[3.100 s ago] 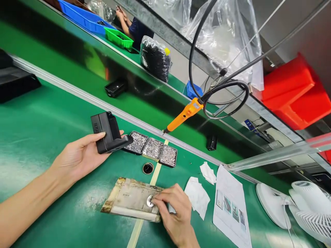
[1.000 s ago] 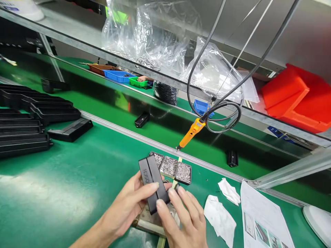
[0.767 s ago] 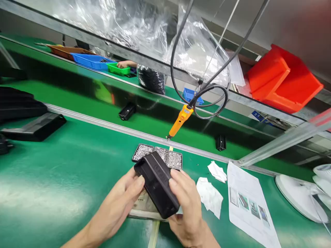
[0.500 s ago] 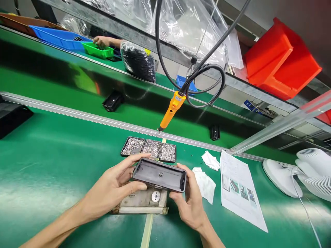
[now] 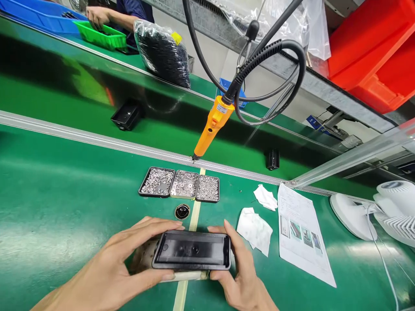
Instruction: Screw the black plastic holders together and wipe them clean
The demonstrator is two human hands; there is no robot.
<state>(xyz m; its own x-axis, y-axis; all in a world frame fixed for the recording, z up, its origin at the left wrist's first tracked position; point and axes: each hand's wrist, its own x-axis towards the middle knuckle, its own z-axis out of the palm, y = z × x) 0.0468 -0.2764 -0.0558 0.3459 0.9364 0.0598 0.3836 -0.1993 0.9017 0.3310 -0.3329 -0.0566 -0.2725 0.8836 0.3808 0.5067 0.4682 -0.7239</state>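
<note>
So I've got this black plastic housing (image 5: pixel 191 249) right in front of me, hollow side toward my face, long side running across, with a couple of small round spots on its floor. My left hand (image 5: pixel 97 263) has its fingers clamped on one end and my right hand (image 5: pixel 241 276) has its fingers clamped on the other, thumbs along the near edge. It's over a grubby, worn plate (image 5: pixel 142 255); can't tell if it's touching. Progress-wise, the shell's open and in hand, but honestly I can't tell if anything's fixed inside, so I'd just call it the handling stage. The orange screwdriver (image 5: pixel 210 127) hangs from its cable, nobody holding it, tip near the metal rail (image 5: pixel 97 144). Just beyond the plate on the green tabletop (image 5: pixel 65 207) there's a round black piece (image 5: pixel 182 211), then three small trays (image 5: pixel 207 201) of shiny metal bits side by side, and a strip of pale tape (image 5: pixel 194 216). Off to the right: crumpled white wipes (image 5: pixel 254 229), a printed sheet (image 5: pixel 303 259) and a white fan (image 5: pixel 395 216). Past the rail, a co-worker's hand (image 5: pixel 97 16) is at a green bin (image 5: pixel 110 41), near a plastic-wrapped bundle (image 5: pixel 164 54), and red bins (image 5: pixel 366 43) sit up on the shelf.
</note>
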